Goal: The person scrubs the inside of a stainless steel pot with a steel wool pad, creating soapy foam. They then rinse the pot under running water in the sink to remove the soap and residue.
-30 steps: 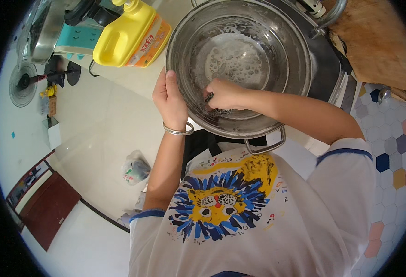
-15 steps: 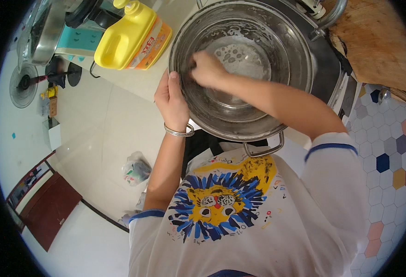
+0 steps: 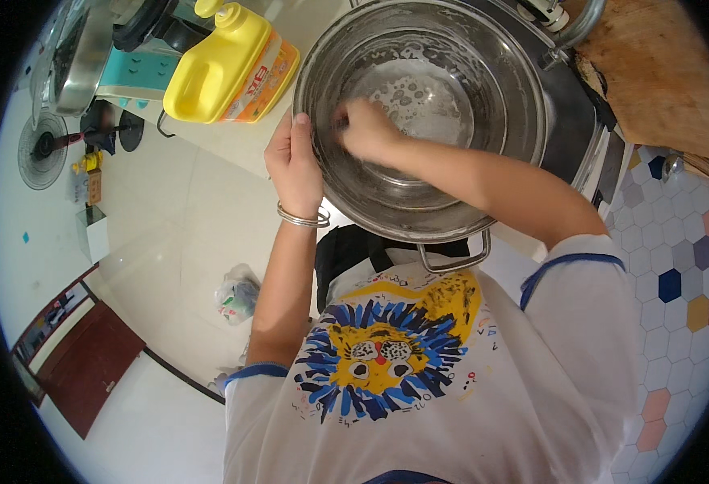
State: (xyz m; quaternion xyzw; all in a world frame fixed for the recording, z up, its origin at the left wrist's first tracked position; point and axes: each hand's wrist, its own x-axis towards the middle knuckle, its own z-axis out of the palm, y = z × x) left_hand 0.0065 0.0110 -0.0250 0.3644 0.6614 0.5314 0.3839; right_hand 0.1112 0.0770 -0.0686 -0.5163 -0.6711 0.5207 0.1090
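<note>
A large metal pot (image 3: pixel 411 227) with soapy water (image 3: pixel 443 97) in its bottom takes up the upper middle of the view. My left hand (image 3: pixel 296 161) grips its left rim, thumb over the edge and the other fingers outside. Inside the pot, my right hand (image 3: pixel 369 133) presses at the left inner wall with its fingers curled. A dark bit shows at those fingertips, but motion blur hides what it is. One loop handle (image 3: pixel 458 262) of the pot points toward me.
Left of the pot, a yellow pump bottle (image 3: pixel 219 68) stands on the pale counter (image 3: pixel 278 129). A metal faucet (image 3: pixel 584 28) and a wooden board (image 3: pixel 665 77) lie to the right. Farther left are a teal container (image 3: pixel 136 68) and a metal pan (image 3: pixel 84 56).
My left hand and the pot's near handle have shifted slightly left, the pot turning a little. My right hand has moved slightly down along the inner wall.
</note>
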